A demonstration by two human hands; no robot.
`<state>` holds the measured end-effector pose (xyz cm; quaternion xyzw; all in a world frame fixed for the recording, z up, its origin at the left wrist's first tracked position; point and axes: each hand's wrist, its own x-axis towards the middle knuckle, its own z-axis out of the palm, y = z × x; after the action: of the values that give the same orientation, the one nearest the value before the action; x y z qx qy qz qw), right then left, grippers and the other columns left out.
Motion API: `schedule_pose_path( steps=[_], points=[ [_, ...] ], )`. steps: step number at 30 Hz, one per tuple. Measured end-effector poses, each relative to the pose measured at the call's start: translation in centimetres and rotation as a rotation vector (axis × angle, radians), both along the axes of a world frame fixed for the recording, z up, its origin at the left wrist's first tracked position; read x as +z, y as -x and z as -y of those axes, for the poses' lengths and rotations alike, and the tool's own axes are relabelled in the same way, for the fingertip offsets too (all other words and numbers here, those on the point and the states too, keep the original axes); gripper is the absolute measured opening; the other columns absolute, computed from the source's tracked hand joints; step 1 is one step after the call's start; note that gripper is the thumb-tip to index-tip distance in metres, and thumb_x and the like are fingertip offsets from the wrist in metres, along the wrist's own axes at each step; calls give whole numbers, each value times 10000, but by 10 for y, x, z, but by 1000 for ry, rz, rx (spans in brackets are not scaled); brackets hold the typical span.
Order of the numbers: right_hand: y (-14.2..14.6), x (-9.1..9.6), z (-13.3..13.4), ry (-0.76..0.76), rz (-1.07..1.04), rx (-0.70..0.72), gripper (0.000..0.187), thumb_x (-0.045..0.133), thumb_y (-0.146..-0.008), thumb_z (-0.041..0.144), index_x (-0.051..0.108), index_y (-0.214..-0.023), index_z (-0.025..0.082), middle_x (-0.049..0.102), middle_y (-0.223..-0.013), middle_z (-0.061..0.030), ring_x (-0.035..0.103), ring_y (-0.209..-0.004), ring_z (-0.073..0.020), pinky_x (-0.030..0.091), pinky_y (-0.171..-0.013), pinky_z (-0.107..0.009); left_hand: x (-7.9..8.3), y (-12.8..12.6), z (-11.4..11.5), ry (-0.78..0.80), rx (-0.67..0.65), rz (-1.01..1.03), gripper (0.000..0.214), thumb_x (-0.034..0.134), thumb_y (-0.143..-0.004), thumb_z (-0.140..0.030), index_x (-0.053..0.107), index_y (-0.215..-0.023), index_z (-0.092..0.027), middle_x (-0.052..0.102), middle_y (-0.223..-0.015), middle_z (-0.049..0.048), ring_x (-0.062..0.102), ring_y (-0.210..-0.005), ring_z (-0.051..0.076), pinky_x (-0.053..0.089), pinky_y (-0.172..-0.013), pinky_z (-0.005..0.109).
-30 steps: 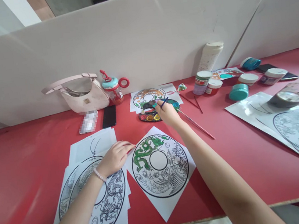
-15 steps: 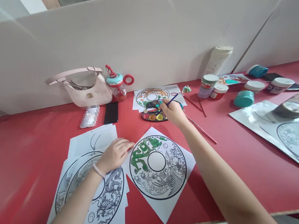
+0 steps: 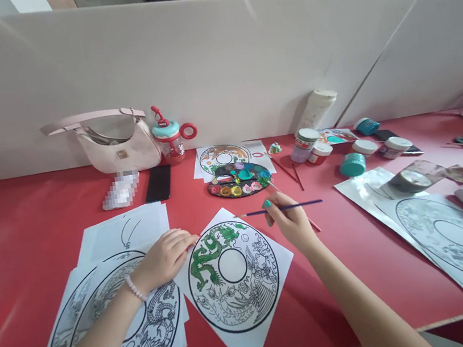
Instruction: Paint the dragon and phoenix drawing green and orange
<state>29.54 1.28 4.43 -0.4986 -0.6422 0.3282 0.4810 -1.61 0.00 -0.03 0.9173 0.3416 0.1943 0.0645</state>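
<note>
Right hand [image 3: 290, 221] closed in a pinch on a blue-handled brush [image 3: 307, 203], held roughly level; its tip is by the upper-right edge of the colouring sheet [image 3: 232, 266], contact cannot be told. Sheet lies diamond-wise on the red table [image 3: 201, 205], between the 2 forearms; 1 dragon is painted green, the bird is plain line. Left hand [image 3: 163, 257] palm down, fingers loosely curved, not gripping, fingertips at the sheet's upper-left edge. Paint palette [image 3: 238, 195] lies just beyond the sheet; a stack of printed sheets [image 3: 94, 238] lies under the left forearm.
</note>
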Motion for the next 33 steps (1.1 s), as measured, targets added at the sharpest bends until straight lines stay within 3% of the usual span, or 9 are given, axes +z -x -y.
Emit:
schedule_pose_path(
  steps=[4, 6, 9, 13, 19, 27, 33],
  points=[
    [-18, -26, 28, 77, -145, 6, 266, 398, -889, 396, 588, -923, 213, 640, -643, -35, 613, -622, -180, 482, -625, -326, -2, 1, -1, -4, 9, 13, 328, 347, -911, -102, 527, -1173, -185, 640, -1070, 49, 568, -1044, 180, 457, -982, 375],
    [-21, -36, 34, 147, -223, 37, 262, 452, -871, 415, 612, -908, 211, 675, -754, -63, 627, -719, -197, 487, -666, -335, -4, 2, -1, 1, 18, 13, 337, 348, -908, -105, 526, -1184, -186, 631, -1106, 52, 561, -1070, 182, 462, -979, 366],
    [-18, -43, 34, 191, -227, 7, 188, 583, -802, 389, 585, -761, 206, 608, -685, -22, 557, -644, -159, 445, -616, -293, -5, 3, -2, 13, 27, 4, 366, 345, -905, -107, 514, -1218, -190, 614, -1163, 55, 550, -1107, 184, 460, -988, 367],
    [-7, -46, 29, 198, -229, -60, 255, 576, -809, 380, 460, -660, 208, 447, -553, 42, 397, -515, -103, 334, -518, -245, -5, 3, -2, 42, 23, -21, 382, 344, -912, -118, 506, -1248, -200, 607, -1195, 48, 536, -1141, 182, 445, -1015, 369],
    [-2, -49, 28, 257, -236, 21, 332, 527, -830, 462, 467, -635, 200, 447, -523, 33, 407, -506, -108, 330, -529, -256, -3, 2, -2, 90, 16, -51, 385, 336, -922, -130, 492, -1265, -207, 594, -1218, 47, 519, -1165, 181, 440, -1023, 373],
    [-2, -55, 24, 265, -289, -27, 408, 576, -807, 512, 414, -599, 201, 306, -509, 67, 254, -476, -80, 218, -481, -249, -2, 2, -2, 130, 27, -88, 378, 321, -931, -148, 479, -1271, -200, 579, -1238, 58, 512, -1176, 183, 444, -1025, 384],
    [-1, -55, 24, 264, -285, -62, 433, 543, -808, 569, 417, -616, 202, 318, -514, 64, 264, -483, -84, 226, -493, -251, -1, 4, -2, 132, 27, -73, 375, 320, -937, -188, 491, -1270, -209, 592, -1235, 52, 531, -1166, 185, 457, -1014, 374]
  ],
)
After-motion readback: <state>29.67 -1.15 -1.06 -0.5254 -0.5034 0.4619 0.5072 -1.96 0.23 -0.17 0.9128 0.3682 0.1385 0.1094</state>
